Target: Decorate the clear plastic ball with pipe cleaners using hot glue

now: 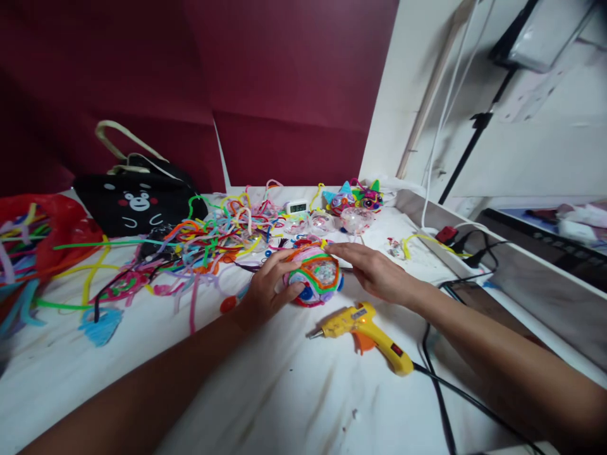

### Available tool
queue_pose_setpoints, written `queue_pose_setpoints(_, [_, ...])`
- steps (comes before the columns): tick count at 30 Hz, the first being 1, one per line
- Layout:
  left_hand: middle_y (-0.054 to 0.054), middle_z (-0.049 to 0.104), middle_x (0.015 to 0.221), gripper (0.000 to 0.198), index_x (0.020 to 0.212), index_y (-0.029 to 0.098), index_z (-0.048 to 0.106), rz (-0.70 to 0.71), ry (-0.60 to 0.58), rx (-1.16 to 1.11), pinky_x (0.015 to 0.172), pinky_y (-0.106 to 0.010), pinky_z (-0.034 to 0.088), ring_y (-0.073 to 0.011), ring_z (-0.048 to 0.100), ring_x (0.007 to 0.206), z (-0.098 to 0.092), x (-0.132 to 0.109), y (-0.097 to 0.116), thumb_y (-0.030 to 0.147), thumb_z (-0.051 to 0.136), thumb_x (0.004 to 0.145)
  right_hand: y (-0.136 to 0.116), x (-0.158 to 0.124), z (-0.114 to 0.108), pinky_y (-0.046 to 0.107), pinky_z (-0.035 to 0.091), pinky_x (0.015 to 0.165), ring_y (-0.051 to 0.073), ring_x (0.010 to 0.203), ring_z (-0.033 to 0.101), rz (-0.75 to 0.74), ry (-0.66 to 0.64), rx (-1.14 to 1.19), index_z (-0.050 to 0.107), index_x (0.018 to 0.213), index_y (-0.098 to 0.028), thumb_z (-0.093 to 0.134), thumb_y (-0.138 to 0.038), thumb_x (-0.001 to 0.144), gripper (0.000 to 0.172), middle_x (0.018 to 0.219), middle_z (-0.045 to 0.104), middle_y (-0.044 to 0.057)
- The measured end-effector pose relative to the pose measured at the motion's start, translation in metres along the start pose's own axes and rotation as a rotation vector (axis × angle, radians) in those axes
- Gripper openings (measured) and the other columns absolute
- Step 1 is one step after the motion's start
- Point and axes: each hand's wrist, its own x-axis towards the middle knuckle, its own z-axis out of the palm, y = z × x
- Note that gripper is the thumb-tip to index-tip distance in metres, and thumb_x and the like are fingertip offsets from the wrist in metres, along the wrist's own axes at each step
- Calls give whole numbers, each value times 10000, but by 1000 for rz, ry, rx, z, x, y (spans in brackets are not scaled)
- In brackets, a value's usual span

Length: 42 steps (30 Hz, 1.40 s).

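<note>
A rounded craft piece (318,275), covered in colourful pipe cleaners with a clear patch framed in orange and green, sits on the white table. My left hand (272,284) grips its left side, thumb in front and fingers over the top. Stretched out together, the fingers of my right hand (374,270) reach to its upper right edge; whether they press on it I cannot tell. Just in front lies a yellow glue gun (365,332) on its side, nozzle pointing left, its black cord running off to the lower right.
Tangled pipe cleaners (213,234) spread over the left and back, beside a black bag (137,205) and a red plastic bag (71,234). Behind stand a small digital clock (297,207) and two decorated craft pieces (353,199). Plugs and a power strip (462,243) lie at right.
</note>
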Motion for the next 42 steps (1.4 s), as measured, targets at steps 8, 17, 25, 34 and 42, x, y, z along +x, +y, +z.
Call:
queue_pose_setpoints(8, [-131, 584, 1371, 325, 1250, 231, 541, -57, -61, -25, 1011, -412, 512, -232, 581, 1267, -5, 0, -6, 328, 570, 941, 3, -18, 14, 440, 475, 1067, 221, 1352, 494, 17, 12, 49, 370, 1496, -190, 373, 68, 749, 791, 1441, 535, 165])
queue_pose_setpoints(17, [-110, 547, 1413, 316, 1264, 275, 560, -120, -91, -68, 1061, -464, 458, -222, 528, 1318, -10, -1, -8, 350, 547, 957, 0, -27, 26, 446, 505, 1036, 237, 1289, 557, 114, 113, 139, 382, 1486, -173, 379, 52, 753, 768, 1398, 572, 170])
queue_pose_setpoints(25, [-122, 584, 1382, 327, 1254, 266, 589, -139, -88, -81, 1043, -471, 481, -235, 558, 1295, -11, -2, -10, 384, 558, 951, 0, -34, 31, 457, 547, 942, 246, 1208, 596, 129, 157, 213, 278, 1520, -233, 388, 23, 796, 776, 1355, 594, 149])
queue_pose_setpoints(34, [-123, 591, 1382, 345, 1274, 265, 593, -161, -119, -117, 1043, -464, 491, -241, 566, 1289, -16, -5, -13, 348, 582, 939, -5, -35, 30, 452, 558, 903, 244, 1149, 607, 127, 166, 246, 223, 1528, -273, 379, 53, 752, 856, 1316, 597, 124])
queue_pose_setpoints(42, [-123, 582, 1390, 367, 1309, 274, 561, -113, -122, -126, 1023, -459, 515, -245, 574, 1283, -16, -1, -10, 303, 570, 943, -8, -35, 25, 461, 535, 988, 239, 1243, 570, 152, 137, 285, 156, 1557, -301, 354, 16, 848, 802, 1374, 573, 113])
